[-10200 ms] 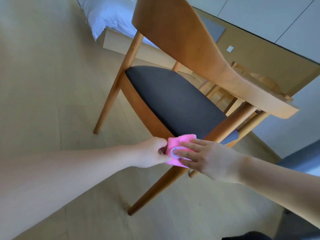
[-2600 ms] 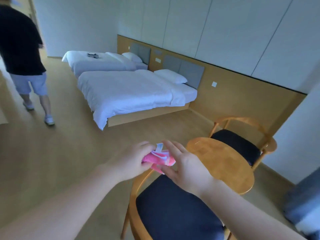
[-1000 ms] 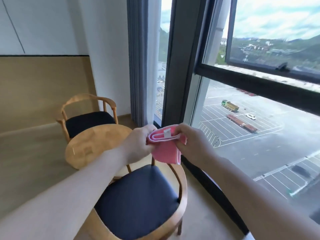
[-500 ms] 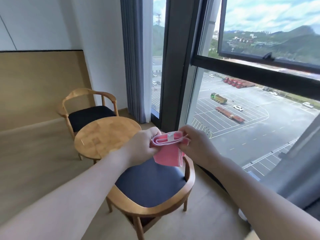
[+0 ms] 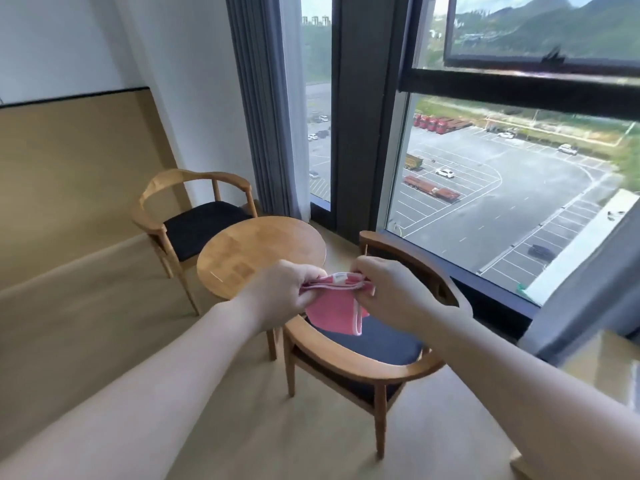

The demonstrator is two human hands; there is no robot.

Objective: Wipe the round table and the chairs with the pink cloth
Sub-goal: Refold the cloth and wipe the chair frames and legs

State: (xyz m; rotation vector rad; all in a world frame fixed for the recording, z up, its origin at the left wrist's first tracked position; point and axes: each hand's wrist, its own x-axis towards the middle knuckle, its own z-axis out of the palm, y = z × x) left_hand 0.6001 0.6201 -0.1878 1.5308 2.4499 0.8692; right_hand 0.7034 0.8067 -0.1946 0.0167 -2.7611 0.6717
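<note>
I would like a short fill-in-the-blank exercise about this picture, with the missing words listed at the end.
1. Both hands hold a folded cloth whose colour is ____.
2. The wooden table has a top whose shape is ____.
3. The number of chairs beside the table is ____.
4. The left hand and the right hand hold the cloth above the seat of the ____ chair, not the far chair.

Missing words: pink; round; two; near
</note>
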